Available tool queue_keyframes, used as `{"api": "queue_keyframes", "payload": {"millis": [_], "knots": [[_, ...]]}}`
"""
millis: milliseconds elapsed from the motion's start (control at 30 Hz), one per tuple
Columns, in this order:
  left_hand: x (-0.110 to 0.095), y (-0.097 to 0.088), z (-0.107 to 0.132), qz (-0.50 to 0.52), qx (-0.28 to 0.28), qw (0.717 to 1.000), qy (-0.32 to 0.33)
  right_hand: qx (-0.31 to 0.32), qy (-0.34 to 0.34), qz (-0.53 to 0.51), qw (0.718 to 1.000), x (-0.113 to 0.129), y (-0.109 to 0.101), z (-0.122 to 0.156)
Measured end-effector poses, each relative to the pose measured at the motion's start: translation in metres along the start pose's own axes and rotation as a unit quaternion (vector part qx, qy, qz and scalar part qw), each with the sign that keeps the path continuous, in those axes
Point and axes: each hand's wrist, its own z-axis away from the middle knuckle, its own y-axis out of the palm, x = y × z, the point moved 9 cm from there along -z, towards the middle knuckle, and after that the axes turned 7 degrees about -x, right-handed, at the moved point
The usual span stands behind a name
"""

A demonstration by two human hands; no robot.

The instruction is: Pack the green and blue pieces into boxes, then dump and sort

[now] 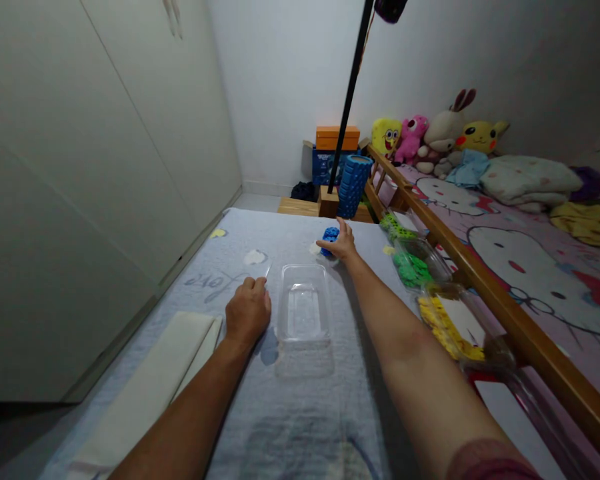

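At the far end of the cloth-covered table, a small heap of blue pieces (330, 234) lies beside my right hand (345, 243). My right thumb and fingers are spread around it, and I see no firm grip. Nearer me stands a clear plastic container (304, 337) with nothing visible inside. Just left of it, my left hand (249, 309) is closed and rests low over the cloth. A thin pale edge shows by its fingertips, but what the hand holds is hidden.
Along the table's right side, clear boxes hold light-green pieces (397, 227), green pieces (413, 269) and yellow pieces (445, 327). A red-edged box (510, 420) is nearest. Folded white material (180, 353) lies left. A wooden bed rail (460, 277) borders the right; a black pole (347, 100) stands behind.
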Motion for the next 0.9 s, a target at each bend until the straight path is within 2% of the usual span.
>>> {"api": "queue_keyframes", "payload": {"millis": [100, 267, 467, 700, 900], "knots": [[0.0, 0.001, -0.002, 0.039, -0.022, 0.999, 0.004, 0.034, -0.032, 0.05, 0.998, 0.012, 0.005, -0.011], [-0.003, -0.011, -0.004, 0.17, -0.041, 0.985, -0.008, 0.103, -0.058, 0.098, 0.988, 0.024, 0.019, -0.018], [-0.013, -0.012, 0.006, 0.322, 0.034, 0.946, 0.0, 0.163, -0.081, 0.13, 0.975, 0.022, 0.029, -0.014], [-0.02, -0.011, 0.011, 0.381, 0.069, 0.922, -0.018, 0.196, -0.153, 0.188, 0.95, 0.031, 0.033, -0.014], [-0.028, -0.006, 0.019, 0.436, 0.103, 0.893, -0.041, 0.204, -0.165, 0.194, 0.945, 0.029, 0.021, 0.002]]}}
